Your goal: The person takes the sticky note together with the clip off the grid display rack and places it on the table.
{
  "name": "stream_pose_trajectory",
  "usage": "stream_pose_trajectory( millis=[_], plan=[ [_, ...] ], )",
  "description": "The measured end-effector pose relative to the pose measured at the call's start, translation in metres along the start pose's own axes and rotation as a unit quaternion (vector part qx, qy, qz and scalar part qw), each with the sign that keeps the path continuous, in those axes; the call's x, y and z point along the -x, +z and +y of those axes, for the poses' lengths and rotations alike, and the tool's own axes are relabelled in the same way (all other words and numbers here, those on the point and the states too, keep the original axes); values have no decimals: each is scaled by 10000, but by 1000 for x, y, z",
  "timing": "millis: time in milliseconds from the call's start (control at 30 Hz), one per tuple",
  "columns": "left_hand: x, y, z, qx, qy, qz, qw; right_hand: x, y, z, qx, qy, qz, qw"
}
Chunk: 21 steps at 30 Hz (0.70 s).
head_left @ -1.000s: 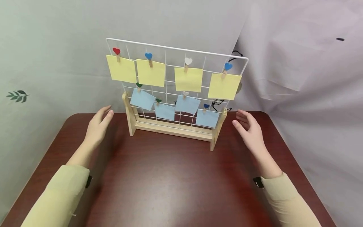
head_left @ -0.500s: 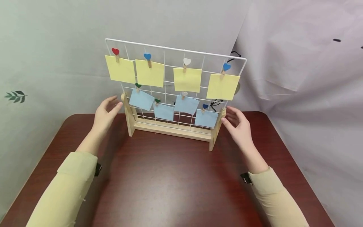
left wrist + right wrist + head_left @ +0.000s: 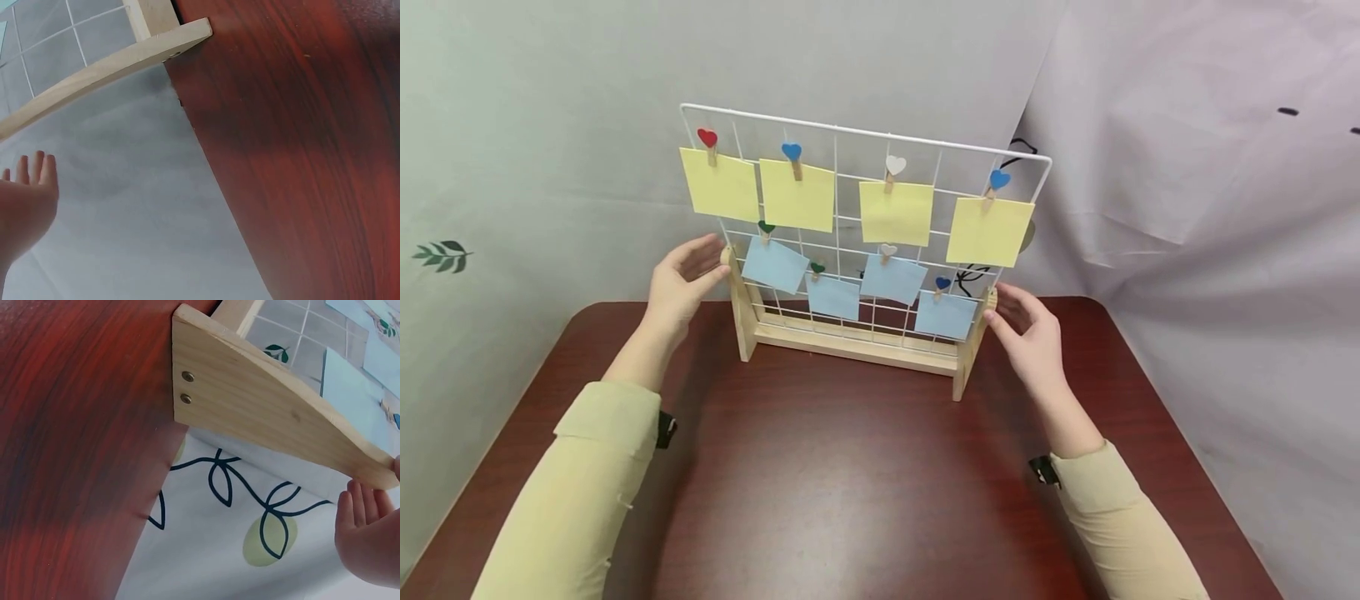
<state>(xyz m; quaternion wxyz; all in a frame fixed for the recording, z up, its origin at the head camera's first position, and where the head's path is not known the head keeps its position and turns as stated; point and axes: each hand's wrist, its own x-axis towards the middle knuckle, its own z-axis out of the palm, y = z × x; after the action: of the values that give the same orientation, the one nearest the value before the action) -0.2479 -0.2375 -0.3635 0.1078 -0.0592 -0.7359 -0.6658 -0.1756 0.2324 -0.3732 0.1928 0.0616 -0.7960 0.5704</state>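
Note:
A white wire grid display rack (image 3: 837, 193) stands on a wooden base (image 3: 857, 343) in the head view. Yellow notes (image 3: 897, 214) hang along its upper part and blue notes (image 3: 835, 297) lower down, held by heart-topped clothespins (image 3: 792, 152). My left hand (image 3: 676, 279) is at the top of the left wooden upright (image 3: 742, 308), thumb tip right at its edge, fingers extended behind. At the other side my right hand (image 3: 1033, 337) pinches the top of the right upright (image 3: 262, 406), thumb in front and fingers behind, as the right wrist view also shows.
The rack stands near the back of a dark red wooden table (image 3: 820, 500). Behind and to the right hangs a pale cloth (image 3: 1187, 208) with leaf prints. Both forearms in pale yellow sleeves (image 3: 568, 492) reach across the table, a black strap at each wrist.
Both hands have moved inward from beside the rack to the tops of its wooden uprights. The right thumb now lies against the upright. The rack has stayed in place.

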Motion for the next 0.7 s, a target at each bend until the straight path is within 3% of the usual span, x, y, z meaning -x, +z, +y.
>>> stream_pose_trajectory(
  millis=[233, 367, 700],
  plan=[
    [-2, 3, 1, 468, 147, -292, 9984, 0, -3, 0, 61, 8, -10, 10000],
    [-3, 3, 1, 664, 72, -401, 9970, 0, -4, 0, 128, 34, -49, 9999],
    [-2, 3, -2, 252, -250, -285, 9990, -4, -6, 2, 144, -17, -91, 9999]
  ],
)
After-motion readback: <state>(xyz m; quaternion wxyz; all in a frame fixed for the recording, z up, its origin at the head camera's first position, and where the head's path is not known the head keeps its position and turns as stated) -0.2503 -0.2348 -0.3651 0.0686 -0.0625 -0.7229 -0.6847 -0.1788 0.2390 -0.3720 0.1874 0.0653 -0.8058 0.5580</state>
